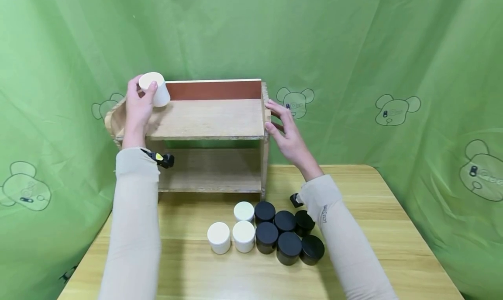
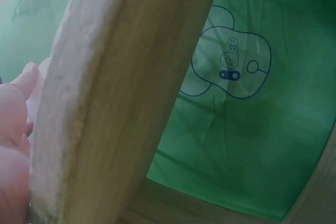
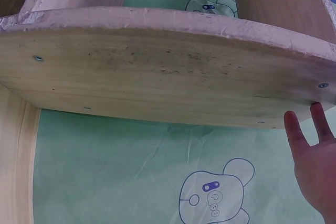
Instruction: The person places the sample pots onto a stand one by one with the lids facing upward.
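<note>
My left hand (image 1: 137, 112) grips a white lidded jar (image 1: 160, 92) between thumb and fingers, tilted over the left end of the wooden rack's top shelf (image 1: 216, 118). Whether the jar touches the board is hard to tell. In the left wrist view a wooden edge (image 2: 121, 93) covers most of the jar, and part of the hand (image 2: 13, 156) shows at the left. At the rack's right end, my right hand (image 1: 288, 138) rests its fingertips against the side panel (image 3: 157, 77), fingers spread and slightly bent. The right wrist view shows two fingers (image 3: 296, 135) at that panel.
In front of the rack stand three white jars (image 1: 218, 238) and, beside them to the right, several black jars (image 1: 288, 247). The lower shelf (image 1: 216, 169) lies under the top one. A green printed curtain (image 1: 342, 51) hangs behind the wooden table (image 1: 377, 230).
</note>
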Demonstrator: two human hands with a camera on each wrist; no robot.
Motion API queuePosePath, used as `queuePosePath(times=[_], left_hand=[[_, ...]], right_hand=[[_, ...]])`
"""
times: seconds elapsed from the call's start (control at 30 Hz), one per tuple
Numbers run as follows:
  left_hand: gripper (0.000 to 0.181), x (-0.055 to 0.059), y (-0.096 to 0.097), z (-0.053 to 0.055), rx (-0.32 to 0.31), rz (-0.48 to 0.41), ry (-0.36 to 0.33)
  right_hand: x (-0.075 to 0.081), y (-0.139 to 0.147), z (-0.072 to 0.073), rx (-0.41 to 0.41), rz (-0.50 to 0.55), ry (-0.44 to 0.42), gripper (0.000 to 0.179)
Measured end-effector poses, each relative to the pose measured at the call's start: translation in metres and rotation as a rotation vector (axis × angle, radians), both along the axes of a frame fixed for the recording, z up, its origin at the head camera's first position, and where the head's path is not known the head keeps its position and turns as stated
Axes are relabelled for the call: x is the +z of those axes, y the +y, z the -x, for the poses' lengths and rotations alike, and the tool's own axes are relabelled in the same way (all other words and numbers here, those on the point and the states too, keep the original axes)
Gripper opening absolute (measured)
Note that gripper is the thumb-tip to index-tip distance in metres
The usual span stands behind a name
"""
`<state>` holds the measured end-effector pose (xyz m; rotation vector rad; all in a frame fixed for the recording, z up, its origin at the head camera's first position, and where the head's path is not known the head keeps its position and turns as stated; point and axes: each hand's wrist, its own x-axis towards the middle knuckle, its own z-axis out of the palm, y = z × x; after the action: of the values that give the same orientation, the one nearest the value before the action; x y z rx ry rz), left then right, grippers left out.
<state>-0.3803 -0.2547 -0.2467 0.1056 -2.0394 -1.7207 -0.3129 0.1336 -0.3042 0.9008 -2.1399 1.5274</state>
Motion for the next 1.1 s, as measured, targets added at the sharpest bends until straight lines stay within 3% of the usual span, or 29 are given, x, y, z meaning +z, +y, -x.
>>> queuePosePath(times=[0.3,0.63,0.83,1.1], left_hand=[[0.060,-0.0063,-0.0009,0.0048,0.011,-0.029,-0.037],[0.061,-0.0048,-0.0034,0.0058,0.002,-0.120,-0.065],[0.062,-0.0042,-0.0070,0.0044,-0.023,-0.119,-0.075],[0.064,-0.0071,-0.0098,0.0028,0.008,-0.110,-0.085]], right_hand=[[0.0014,0.0020,-0.0028,-0.010,-0.003,-0.003,0.050],[0.0019,0.0010,-0.0054,-0.020,-0.007,0.005,0.049],[0.0021,-0.0020,-0.0046,-0.021,-0.008,0.007,0.049],[-0.0008,-0.0045,-0.0035,-0.009,-0.004,0.014,0.049]])
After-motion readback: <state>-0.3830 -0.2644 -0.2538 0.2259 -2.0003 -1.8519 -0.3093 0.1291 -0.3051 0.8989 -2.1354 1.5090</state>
